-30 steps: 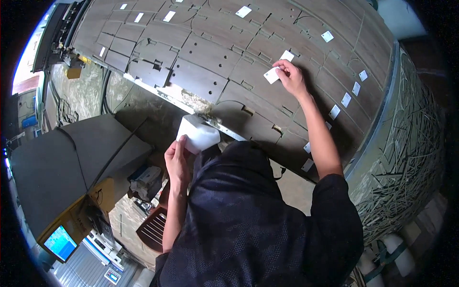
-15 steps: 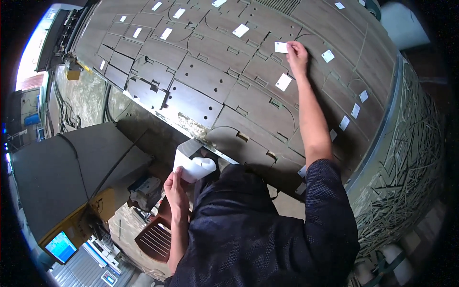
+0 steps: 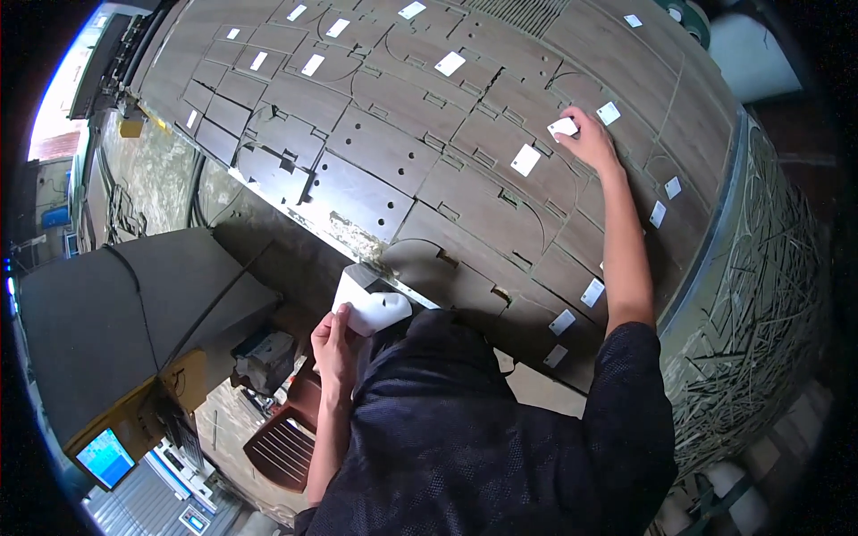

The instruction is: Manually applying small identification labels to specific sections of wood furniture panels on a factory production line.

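My right hand [image 3: 592,145] reaches out over a large brown board [image 3: 483,201] cut into many panels. Between its thumb and fingers is a white label [image 3: 563,128], close to the board's surface; whether it touches the board I cannot tell. Just left of that hand, another white label [image 3: 525,160] lies on a panel. Low at the board's near edge, my left hand [image 3: 332,348] pinches a curled white label strip [image 3: 374,311], which bends in a loose loop before my body.
Several white labels, such as one [image 3: 450,63] farther off, are spread over the panels. Offcut strips [image 3: 755,295] are heaped beyond the board's right edge. At left stand a grey cabinet [image 3: 134,295], a lit monitor [image 3: 105,458] and a brown slatted chair [image 3: 281,447].
My right hand has come nearer and moved right with the label, its fingers more curled now. The left hand still holds the strip, with only a slight shift.
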A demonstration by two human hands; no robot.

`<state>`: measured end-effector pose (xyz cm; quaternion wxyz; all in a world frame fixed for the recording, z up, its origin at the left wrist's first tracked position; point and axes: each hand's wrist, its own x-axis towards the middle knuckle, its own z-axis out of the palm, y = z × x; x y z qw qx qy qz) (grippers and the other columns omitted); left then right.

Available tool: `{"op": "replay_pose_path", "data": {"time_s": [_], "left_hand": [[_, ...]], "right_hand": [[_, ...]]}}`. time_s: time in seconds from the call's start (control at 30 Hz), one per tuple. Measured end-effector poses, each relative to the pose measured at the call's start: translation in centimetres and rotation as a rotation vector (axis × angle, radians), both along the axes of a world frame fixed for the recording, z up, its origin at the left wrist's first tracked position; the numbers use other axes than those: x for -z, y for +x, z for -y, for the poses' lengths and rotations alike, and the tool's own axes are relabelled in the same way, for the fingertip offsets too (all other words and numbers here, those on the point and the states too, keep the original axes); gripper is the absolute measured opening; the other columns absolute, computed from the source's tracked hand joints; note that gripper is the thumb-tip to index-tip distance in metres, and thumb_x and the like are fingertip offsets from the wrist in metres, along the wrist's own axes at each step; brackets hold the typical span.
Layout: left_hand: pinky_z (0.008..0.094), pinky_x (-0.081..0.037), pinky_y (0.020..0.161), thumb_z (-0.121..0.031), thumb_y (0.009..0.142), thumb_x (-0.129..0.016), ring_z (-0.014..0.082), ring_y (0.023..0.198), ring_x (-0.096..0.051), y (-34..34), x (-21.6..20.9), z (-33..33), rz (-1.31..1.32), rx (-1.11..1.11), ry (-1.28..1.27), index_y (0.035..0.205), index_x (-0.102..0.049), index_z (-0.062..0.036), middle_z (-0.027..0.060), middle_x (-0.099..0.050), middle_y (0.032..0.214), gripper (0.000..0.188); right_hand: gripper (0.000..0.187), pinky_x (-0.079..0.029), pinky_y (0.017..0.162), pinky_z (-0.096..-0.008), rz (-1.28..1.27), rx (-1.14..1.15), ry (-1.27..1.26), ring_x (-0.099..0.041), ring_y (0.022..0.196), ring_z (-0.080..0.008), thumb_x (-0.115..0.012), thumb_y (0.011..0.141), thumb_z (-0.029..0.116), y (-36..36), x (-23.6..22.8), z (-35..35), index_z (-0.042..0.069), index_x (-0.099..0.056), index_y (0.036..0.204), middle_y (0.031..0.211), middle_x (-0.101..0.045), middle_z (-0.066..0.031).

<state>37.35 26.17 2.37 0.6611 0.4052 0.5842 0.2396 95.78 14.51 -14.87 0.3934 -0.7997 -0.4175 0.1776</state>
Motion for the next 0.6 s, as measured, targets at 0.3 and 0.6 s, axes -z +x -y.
{"op": "replay_pose_path", "data": {"time_s": [0.3,0.6], "left_hand": [[0.0234,-0.051,0.078,-0.017,0.105,-0.067,0.006,0.082,-0.064,-0.8,-0.8,0.0,0.102,0.074,0.057,0.114,-0.074,-0.0004,-0.0005,-0.074,0.097,0.02],[0.0306,-0.053,0.092,-0.007,0.096,-0.076,0.0138,0.107,-0.065,-3.0,-1.8,-1.1,0.285,0.104,0.152,0.142,-0.054,-0.0035,0.0039,-0.07,0.12,0.051]], "right_hand": [[0.106,-0.038,0.106,-0.054,0.508,0.599,-0.584,-0.046,0.129,-0.0437,-0.072,0.078,0.076,-1.9,0.4,0.2,0.008,-0.043,0.155,0.138,-0.05,-0.0272],[0.07,-0.046,0.1,-0.0516,0.583,0.428,-0.375,-0.061,0.119,-0.0381,-0.071,0.093,0.053,-13.7,-2.2,-4.1,0.003,-0.059,0.139,0.124,-0.066,-0.0215]]}}
